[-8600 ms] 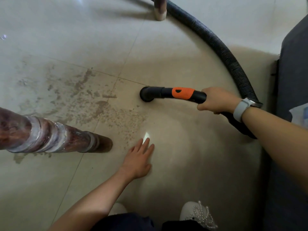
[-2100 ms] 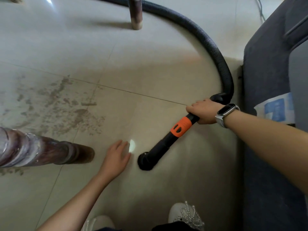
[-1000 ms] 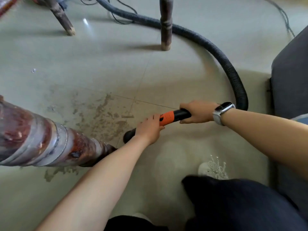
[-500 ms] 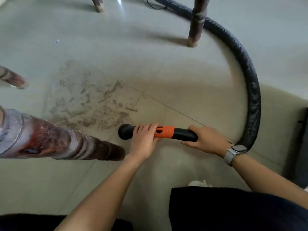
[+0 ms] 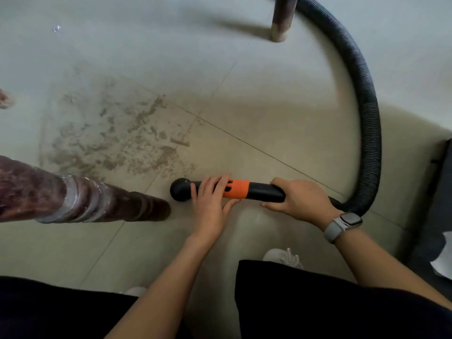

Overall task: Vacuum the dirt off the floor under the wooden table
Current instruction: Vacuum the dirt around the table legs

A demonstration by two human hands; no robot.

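Now both hands on nozzle (image 5: 254, 190), L fingers (image 5: 210, 185) near tip, dirt (image 5: 117, 140) beyond

Bare forearms, grey-strapped smartwatch (image 5: 342, 223) (right wrist), dark trousers (image 5: 318, 302), white shoe (image 5: 281, 258)

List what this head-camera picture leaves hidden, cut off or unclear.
- Black vacuum nozzle with orange band: its middle lies under the left hand, its rear under the right hand.
- Ribbed black hose: cut off by the top edge.
- Dark turned wooden table leg: cut off by the left edge.
- Whether the nozzle mouth touches the floor: unclear.
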